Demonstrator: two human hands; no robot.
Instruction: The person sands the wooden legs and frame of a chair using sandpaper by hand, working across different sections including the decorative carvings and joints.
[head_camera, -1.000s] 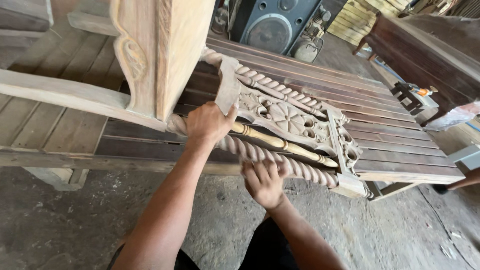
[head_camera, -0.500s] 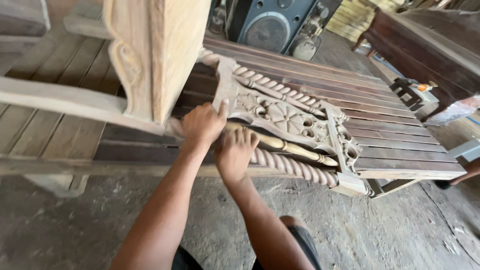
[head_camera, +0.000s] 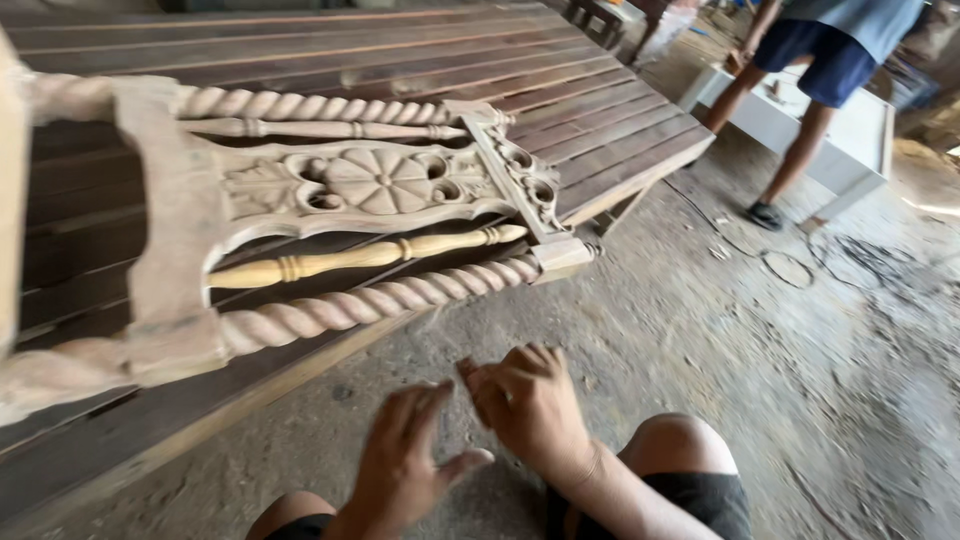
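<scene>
Head view looks down at a carved wooden frame (head_camera: 330, 215) that lies flat on a dark slatted bench (head_camera: 600, 120), from nine o'clock to about one o'clock. This frame has a twisted spindle (head_camera: 380, 300) along its near edge, a smooth turned spindle (head_camera: 360, 258) behind it, and a flower carving (head_camera: 375, 182) in the middle panel. Left hand (head_camera: 405, 465) is at six o'clock, above the concrete floor (head_camera: 750, 330), its grip spread with fingers apart, holding nothing. Right hand (head_camera: 530, 405) is just beside it, fingers bent loosely, also not holding anything. Both hands are a little blurred and apart from the frame. At two o'clock another person (head_camera: 815, 60) stands near a white board (head_camera: 850, 140).
</scene>
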